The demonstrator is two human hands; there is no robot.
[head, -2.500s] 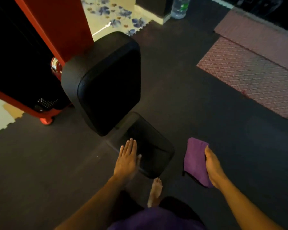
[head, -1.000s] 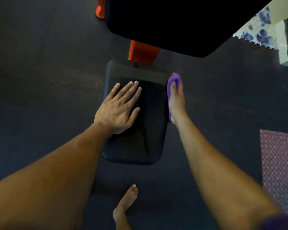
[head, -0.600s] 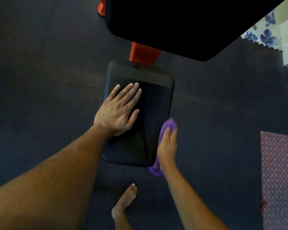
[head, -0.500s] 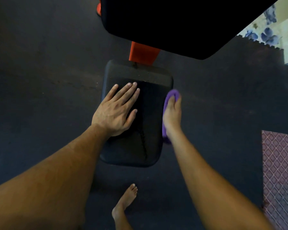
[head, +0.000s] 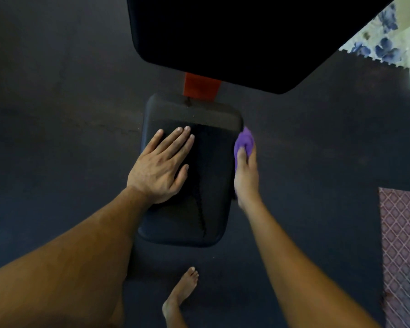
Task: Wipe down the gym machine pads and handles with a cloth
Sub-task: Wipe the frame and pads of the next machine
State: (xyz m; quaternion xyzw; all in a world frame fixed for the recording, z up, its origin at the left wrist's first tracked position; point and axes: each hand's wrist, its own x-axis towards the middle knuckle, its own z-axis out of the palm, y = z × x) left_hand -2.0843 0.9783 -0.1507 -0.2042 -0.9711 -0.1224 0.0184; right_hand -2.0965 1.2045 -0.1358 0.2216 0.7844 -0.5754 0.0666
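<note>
Head view, looking straight down past my arms at the machine.

Seat pad (head: 211,185): black, roughly rectangular with rounded corners, long axis running away from me. A seam or crack runs down its near half, right of centre. Its far end meets an orange frame piece (head: 200,87), which disappears under a second, larger black pad (head: 234,36) filling the top of the view.

Left hand (head: 160,166): released, laid palm down on the left half of the seat pad. Fingers straight and slightly spread, tips pointing away from me and a little to the right; thumb lies on the pad toward its centre. Nothing is grasped; the hand only presses on the surface.

Right hand (head: 246,171): grasping the purple cloth (head: 244,140). The hand is turned edge-on against the right side wall of the seat pad, toward its far corner. The cloth bunches out beyond the fingertips and lies between the hand and the pad's edge, touching the pad. Most of the cloth is hidden behind the hand, so I cannot tell how it is folded.

Surroundings: dark rubber floor (head: 57,114) all around the machine. My bare foot (head: 181,292) stands on it just near of the seat pad. A reddish lattice-pattern mat (head: 402,245) lies at the right edge, well apart from the pad. A pale floor with blue flowers (head: 384,46) shows at the top right corner.
</note>
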